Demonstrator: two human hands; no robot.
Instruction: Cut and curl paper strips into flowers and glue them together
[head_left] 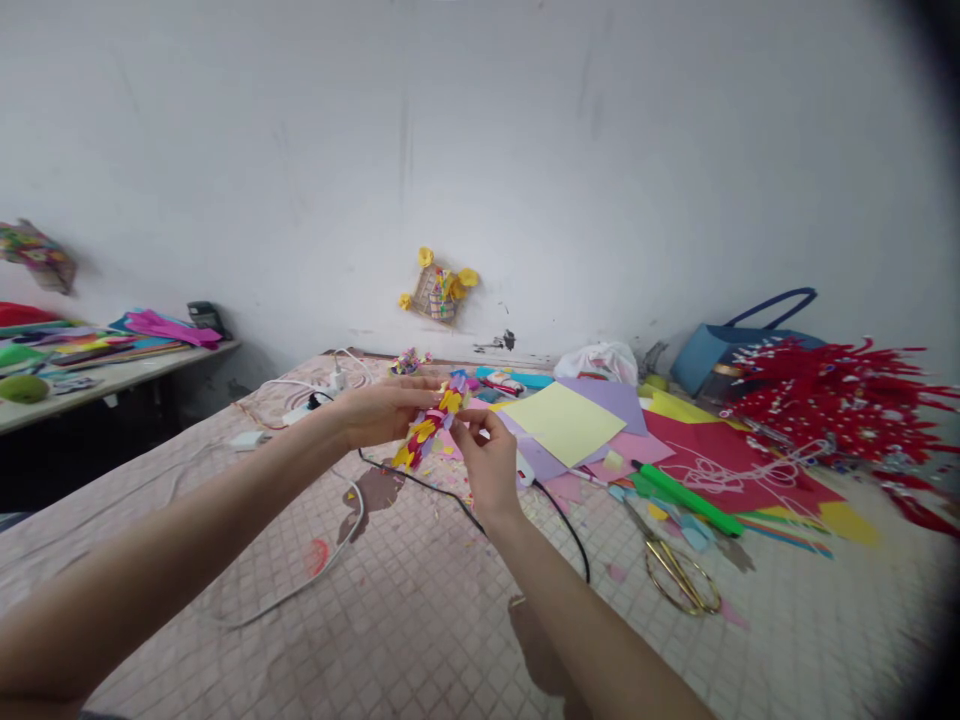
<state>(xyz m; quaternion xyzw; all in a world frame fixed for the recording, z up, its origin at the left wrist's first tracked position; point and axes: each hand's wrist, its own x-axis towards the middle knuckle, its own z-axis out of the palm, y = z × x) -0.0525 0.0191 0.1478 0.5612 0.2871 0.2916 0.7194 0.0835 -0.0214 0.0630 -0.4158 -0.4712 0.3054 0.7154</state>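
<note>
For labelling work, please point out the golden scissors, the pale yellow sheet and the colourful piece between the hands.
Golden scissors (664,558): head view, handles near the pivot.
Pale yellow sheet (566,425): head view, its middle.
Colourful piece (425,431): head view, yellow part.

Left hand (388,409), right hand (491,463), both holding colourful paper decoration (425,431); gold-handled scissors (677,573) nearby

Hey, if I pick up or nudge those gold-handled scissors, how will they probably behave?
The scissors look metallic, so they're probably stiff and fairly heavy for their size. Lying flat on the table, they'd likely slide rather than roll. Their shiny finish may feel slightly slippery.
</note>
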